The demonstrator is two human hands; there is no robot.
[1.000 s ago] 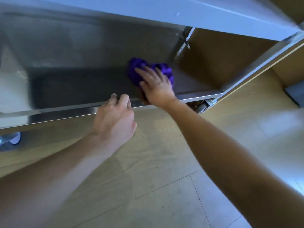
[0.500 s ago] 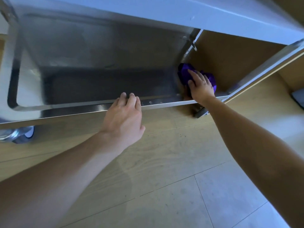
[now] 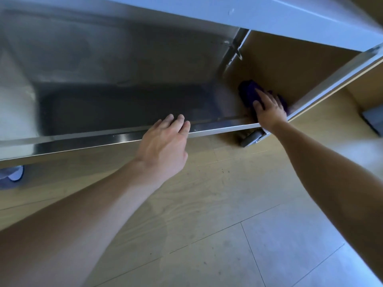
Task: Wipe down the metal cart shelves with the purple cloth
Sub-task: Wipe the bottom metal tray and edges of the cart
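Note:
The metal cart's bottom shelf [image 3: 124, 104] runs across the upper half of the head view, dark and reflective, with a raised front rim [image 3: 83, 139]. My right hand [image 3: 268, 110] presses flat on the bunched purple cloth [image 3: 249, 91] in the shelf's right front corner, fingers straight. Most of the cloth is under that hand. My left hand [image 3: 163, 141] rests with straight fingers on the front rim near the middle, holding nothing.
The upper shelf's edge [image 3: 248, 15] overhangs the whole shelf. A corner post [image 3: 234, 50] rises just left of the cloth. Casters [image 3: 251, 137] [image 3: 12, 176] sit under the right and left corners. Wood-pattern floor [image 3: 207, 204] lies below, and a grey object [image 3: 373, 121] at the far right.
My right hand slid the cloth from the shelf's middle rightward into the right front corner. My left hand uncurled from gripping the rim to resting flat on it.

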